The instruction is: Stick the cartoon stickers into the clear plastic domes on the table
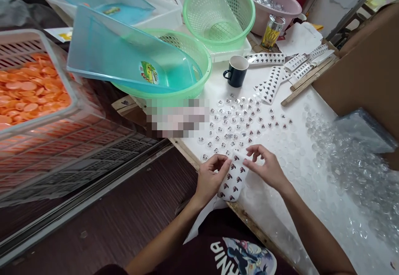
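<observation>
A white strip of stickers printed with small dark and reddish figures lies over the table's near edge. My left hand is closed on its upper left side, thumb against the strip. At the strip's upper right edge is my right hand, fingers bent and thumb apart from the index finger; nothing shows between them. Just beyond both hands, many clear round discs with small printed figures are spread over the white tabletop. Plain clear discs lie to the right of them.
A dark mug, more sticker strips and a glass stand or lie farther back. Green baskets and a blue tray are at the back left. A crate of orange pieces sits left; clear pieces heap right.
</observation>
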Demonstrator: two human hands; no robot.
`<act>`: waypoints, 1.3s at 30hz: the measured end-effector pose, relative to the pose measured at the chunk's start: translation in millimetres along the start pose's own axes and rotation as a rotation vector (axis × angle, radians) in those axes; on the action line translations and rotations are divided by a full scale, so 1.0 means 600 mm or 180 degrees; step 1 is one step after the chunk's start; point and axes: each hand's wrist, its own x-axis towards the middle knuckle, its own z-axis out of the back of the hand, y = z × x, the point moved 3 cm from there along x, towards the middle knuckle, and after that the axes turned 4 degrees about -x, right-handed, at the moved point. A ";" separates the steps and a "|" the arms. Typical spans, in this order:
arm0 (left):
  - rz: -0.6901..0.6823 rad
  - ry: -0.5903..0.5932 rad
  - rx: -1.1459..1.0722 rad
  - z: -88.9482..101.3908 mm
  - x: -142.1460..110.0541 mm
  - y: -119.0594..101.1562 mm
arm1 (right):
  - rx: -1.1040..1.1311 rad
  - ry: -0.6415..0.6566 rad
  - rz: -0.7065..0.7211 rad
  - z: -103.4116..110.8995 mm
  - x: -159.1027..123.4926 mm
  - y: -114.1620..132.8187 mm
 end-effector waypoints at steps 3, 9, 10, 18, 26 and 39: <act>0.0048 0.0105 0.0006 -0.001 0.001 0.000 | 0.0257 0.0108 -0.0154 -0.026 -0.023 0.009; 0.0127 0.0272 0.0110 -0.002 0.002 -0.004 | 0.0255 0.0129 -0.0064 -0.040 -0.027 0.000; 0.0127 0.0255 0.0115 -0.003 0.002 -0.005 | 0.0173 0.0004 -0.0019 -0.040 -0.028 0.001; 0.0161 0.0240 0.0058 -0.005 0.002 -0.005 | -0.0038 -0.0819 0.0429 -0.024 -0.041 0.022; 0.0170 0.0260 0.0051 0.002 -0.001 -0.004 | 0.0602 -0.0599 0.0161 -0.045 -0.003 0.043; 0.0125 0.0326 0.0185 0.006 -0.003 0.001 | 0.0966 -0.1384 0.0363 0.066 0.027 0.009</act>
